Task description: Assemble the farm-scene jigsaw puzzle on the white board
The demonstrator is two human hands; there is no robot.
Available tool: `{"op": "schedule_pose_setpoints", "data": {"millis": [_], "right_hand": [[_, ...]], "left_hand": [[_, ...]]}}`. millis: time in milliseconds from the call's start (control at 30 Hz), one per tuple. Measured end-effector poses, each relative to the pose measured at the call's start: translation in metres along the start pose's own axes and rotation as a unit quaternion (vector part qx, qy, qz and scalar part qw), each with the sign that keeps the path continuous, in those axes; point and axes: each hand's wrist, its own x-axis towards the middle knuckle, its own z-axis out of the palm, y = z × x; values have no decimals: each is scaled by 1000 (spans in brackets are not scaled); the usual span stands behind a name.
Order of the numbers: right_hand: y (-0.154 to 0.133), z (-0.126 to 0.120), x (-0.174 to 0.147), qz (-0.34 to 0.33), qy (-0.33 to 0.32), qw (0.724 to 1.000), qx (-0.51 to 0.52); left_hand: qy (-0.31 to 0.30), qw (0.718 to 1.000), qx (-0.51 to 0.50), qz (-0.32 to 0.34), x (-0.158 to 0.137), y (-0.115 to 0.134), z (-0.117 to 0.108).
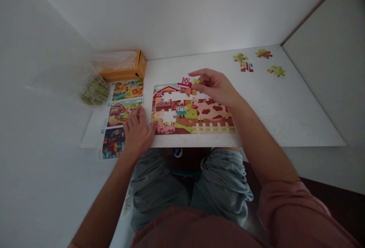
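Note:
A farm-scene jigsaw puzzle (213,111) lies on the white table, with a cow, a farmer, a pig and part of a red barn joined up. White gaps show at its upper left and lower left. Over its top edge, my right hand (216,86) pinches a red barn puzzle piece (186,85) between thumb and fingers. The piece is tilted and covers part of the picture below. My left hand (138,131) rests palm down with fingers spread, on the picture sheet (121,113) and the table beside the puzzle's left edge.
Several loose pieces (276,71) lie at the table's back right, among them a red-and-white piece (246,67). An orange box (125,65) stands at the back left. Before it, a clear plastic bag holds green pieces (95,90). Walls bound the table (285,115) behind and to the sides.

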Motion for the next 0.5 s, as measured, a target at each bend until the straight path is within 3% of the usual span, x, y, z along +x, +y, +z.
{"op": "schedule_pose_setpoints", "data": {"millis": [233,500], "right_hand": [[17,17,6,4,27,984,-176],[34,29,15,11,17,951,-308]], "left_hand": [[0,995,-73,62,-1,32,4],[9,994,-90,57,-2,32,10]]}}
